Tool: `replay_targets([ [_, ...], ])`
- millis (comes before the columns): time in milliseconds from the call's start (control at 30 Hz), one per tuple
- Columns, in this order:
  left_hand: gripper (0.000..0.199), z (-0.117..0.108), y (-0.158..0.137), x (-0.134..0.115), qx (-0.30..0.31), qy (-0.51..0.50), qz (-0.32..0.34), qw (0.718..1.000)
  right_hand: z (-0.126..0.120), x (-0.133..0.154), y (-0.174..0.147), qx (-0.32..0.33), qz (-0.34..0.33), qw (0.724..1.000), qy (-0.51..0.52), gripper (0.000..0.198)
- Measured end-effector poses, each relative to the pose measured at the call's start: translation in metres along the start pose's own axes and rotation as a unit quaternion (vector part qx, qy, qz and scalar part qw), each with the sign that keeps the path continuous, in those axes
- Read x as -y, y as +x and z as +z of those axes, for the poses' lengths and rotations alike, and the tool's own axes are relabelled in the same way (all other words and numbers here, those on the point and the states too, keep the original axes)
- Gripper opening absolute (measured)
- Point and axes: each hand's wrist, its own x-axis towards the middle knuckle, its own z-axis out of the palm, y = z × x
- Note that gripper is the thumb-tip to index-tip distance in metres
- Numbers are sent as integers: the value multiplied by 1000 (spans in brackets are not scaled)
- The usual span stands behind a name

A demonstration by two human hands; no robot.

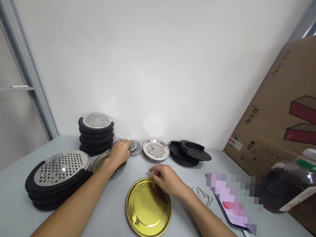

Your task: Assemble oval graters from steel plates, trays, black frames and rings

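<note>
My left hand [120, 152] reaches over a loose pile of thin perforated metal discs [136, 149]; its fingers are slightly apart and rest at the pile's left part. Below that wrist lies a stack of round lids with a dull gold top [100, 162]. Close to me, a shiny gold round lid [148, 209] lies on the table with its raised rim up. My right hand [166, 178] hovers at the far rim of this lid, loosely curled, with a gap between thumb and fingers and nothing in it.
Black-rimmed perforated discs stand in a tall stack [96, 135] and a nearer stack [60, 176] at left. Silver perforated plates [156, 150] and black rings [188, 153] lie at the back. Right are metal wire clips [203, 196], a phone [230, 204], a jar [289, 183] and a carton [290, 107].
</note>
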Motion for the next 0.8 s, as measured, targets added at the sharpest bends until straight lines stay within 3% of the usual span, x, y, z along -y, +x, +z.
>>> replay_targets([
  [400, 50, -9, -2, -8, -8, -43, 14, 999, -1, 2, -1, 1, 6, 1000, 2, 25],
  [800, 38, 3, -12, -24, -1, 29, 7, 1000, -1, 1, -1, -1, 2, 1000, -3, 22],
])
